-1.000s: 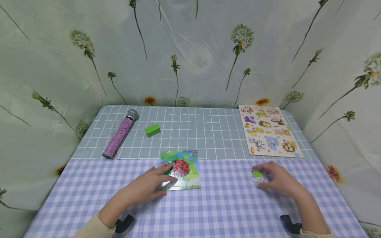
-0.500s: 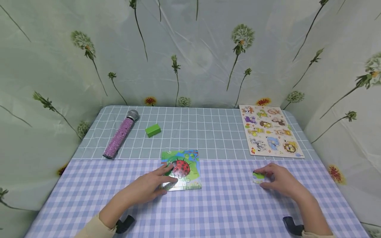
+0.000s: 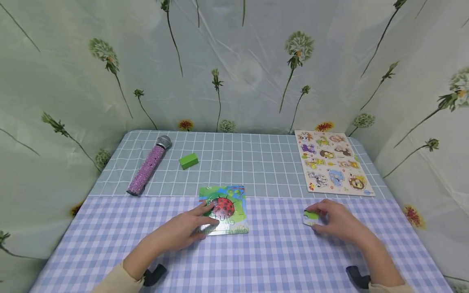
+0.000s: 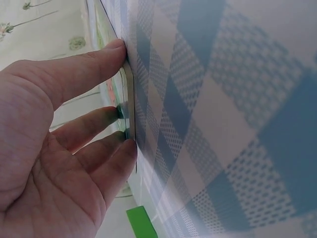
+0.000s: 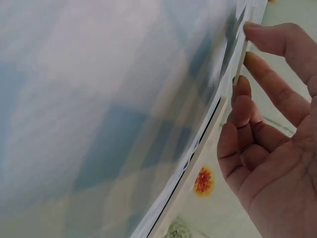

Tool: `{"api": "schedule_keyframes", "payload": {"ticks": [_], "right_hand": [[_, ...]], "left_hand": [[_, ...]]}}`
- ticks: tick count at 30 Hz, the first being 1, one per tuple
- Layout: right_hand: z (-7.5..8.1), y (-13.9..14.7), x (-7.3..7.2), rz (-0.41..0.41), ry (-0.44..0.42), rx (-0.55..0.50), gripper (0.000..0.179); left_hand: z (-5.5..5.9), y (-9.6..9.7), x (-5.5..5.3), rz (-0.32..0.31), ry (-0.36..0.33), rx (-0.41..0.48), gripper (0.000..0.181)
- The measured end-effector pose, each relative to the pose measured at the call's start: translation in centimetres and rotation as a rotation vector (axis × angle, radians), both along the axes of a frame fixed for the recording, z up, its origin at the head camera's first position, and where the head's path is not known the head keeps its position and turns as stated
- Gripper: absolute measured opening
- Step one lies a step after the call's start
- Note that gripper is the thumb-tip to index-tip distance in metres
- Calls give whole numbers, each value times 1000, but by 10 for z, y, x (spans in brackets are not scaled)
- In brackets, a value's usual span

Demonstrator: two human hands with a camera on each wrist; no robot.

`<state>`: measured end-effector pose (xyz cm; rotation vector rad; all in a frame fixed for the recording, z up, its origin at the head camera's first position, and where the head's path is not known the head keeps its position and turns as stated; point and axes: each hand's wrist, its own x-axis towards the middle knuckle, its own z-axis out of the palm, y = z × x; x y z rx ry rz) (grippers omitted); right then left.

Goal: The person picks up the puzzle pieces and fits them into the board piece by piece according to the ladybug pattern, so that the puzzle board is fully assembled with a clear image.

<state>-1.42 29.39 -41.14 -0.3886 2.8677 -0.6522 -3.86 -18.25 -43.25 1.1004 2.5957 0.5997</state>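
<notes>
A square ladybug jigsaw puzzle point(image 3: 229, 207) lies flat on the checked cloth near the middle of the table. My left hand point(image 3: 183, 228) rests on its left side, fingers spread over the picture. In the left wrist view, the thumb and fingertips of that hand point(image 4: 64, 134) touch the board point(image 4: 130, 94) at its edge. Off to the right, my right hand point(image 3: 338, 219) pinches a small green and white puzzle piece point(image 3: 310, 218) between thumb and fingers, low over the cloth. The right wrist view shows the piece point(image 5: 240, 62) edge-on at the fingertips of the hand point(image 5: 277, 124).
A pink glittery microphone point(image 3: 148, 167) lies at the back left, beside a green block point(image 3: 188, 161). At the back right is a wooden animal puzzle board point(image 3: 333, 162). A dandelion-print curtain point(image 3: 249, 73) hangs behind the table.
My right hand first drew slightly right, then moved left with the puzzle piece in its fingers. The left hand stays in place on the ladybug puzzle.
</notes>
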Motion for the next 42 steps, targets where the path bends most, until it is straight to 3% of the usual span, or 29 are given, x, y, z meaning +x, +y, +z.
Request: {"api": "schedule_keyframes", "payload": {"ticks": [8, 17, 27, 42], "right_hand": [[3, -21, -15, 63, -24, -36, 39], [0, -52, -32, 196, 19, -86, 36], [-6, -85, -38, 301, 30, -143, 35], [-8, -133, -41, 429, 12, -92, 32]], "left_hand": [[0, 4, -2, -17, 9, 15, 46], [-2, 10, -6, -41, 9, 44, 46], [-2, 15, -11, -38, 19, 31, 46], [-2, 15, -11, -38, 61, 21, 44]]}}
